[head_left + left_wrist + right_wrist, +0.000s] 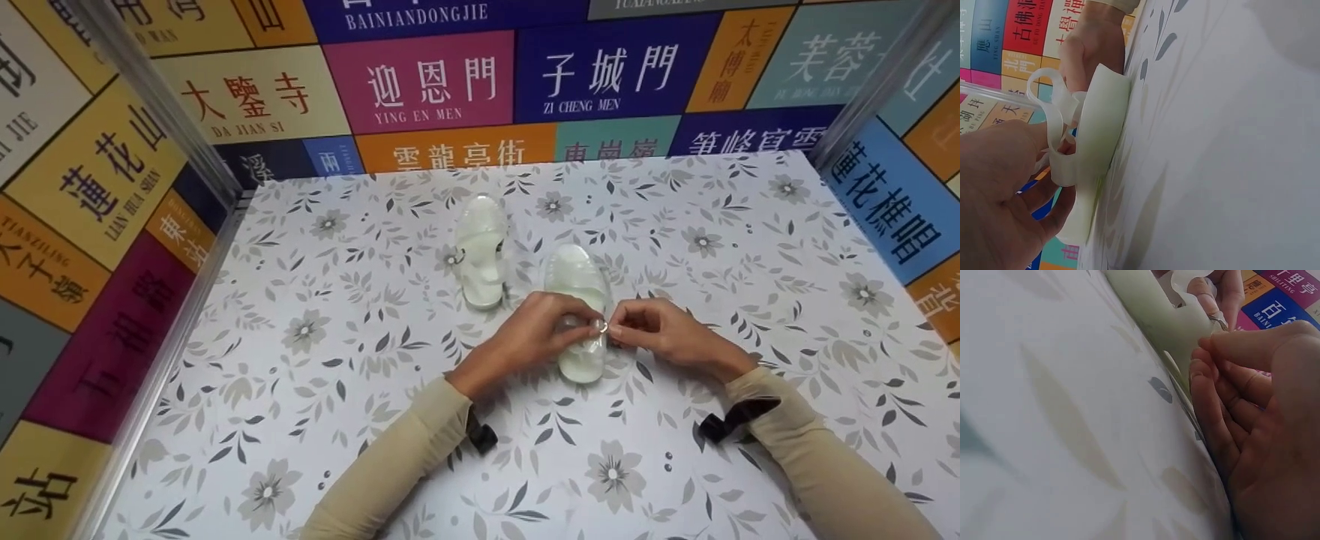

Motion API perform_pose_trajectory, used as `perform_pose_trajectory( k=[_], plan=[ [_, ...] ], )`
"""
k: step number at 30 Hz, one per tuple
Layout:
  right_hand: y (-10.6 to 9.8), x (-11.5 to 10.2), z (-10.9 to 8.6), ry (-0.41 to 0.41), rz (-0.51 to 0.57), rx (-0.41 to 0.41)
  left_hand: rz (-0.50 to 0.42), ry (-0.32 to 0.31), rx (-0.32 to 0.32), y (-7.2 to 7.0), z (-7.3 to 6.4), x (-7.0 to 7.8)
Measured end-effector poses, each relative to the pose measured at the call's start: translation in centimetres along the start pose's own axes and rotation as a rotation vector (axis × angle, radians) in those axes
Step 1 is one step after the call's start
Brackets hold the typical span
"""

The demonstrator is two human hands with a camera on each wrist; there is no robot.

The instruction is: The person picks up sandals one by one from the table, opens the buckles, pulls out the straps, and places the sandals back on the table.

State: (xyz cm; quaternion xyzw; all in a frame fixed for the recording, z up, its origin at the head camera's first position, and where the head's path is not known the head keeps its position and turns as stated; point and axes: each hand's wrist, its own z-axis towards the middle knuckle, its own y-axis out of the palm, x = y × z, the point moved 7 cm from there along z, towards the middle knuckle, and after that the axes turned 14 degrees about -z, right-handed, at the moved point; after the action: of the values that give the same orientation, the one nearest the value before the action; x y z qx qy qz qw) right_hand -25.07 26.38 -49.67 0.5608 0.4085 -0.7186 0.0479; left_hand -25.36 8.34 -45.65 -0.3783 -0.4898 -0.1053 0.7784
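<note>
A pale green, translucent sandal (574, 266) lies on the patterned table, its toe end away from me. My left hand (536, 326) reaches over it and holds its strap (1063, 170) with curled fingers. At the sandal's right side, my right hand (664, 334) has thumb and forefinger pinched together at a small metal buckle (1219, 322). The fingertips of both hands nearly meet there, and exactly what lies between the right fingertips is partly hidden. In the left wrist view, the strap loops up from the sole.
A matching sandal (481, 255) lies farther back to the left, with metal bits at its sides. The white tabletop (420, 450) has a grey leaf and flower print. Panels with coloured lettering (420, 82) rise along the back and both sides.
</note>
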Motion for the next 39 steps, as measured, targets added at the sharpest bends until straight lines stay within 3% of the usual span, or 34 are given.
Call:
perform_pose_trajectory(
  k=[12, 22, 39],
  plan=[
    [0.18, 0.22, 0.06, -0.008, -0.011, 0.041, 0.024, -0.007, 0.019, 0.21, -0.35, 0.12],
    [0.31, -0.58, -0.04, -0.050, -0.007, -0.003, 0.019, 0.008, 0.017, 0.29, -0.42, 0.06],
    [0.42, -0.27, -0.13, -0.027, -0.033, 0.001, 0.021, -0.011, 0.001, 0.32, -0.22, 0.27]
  ],
)
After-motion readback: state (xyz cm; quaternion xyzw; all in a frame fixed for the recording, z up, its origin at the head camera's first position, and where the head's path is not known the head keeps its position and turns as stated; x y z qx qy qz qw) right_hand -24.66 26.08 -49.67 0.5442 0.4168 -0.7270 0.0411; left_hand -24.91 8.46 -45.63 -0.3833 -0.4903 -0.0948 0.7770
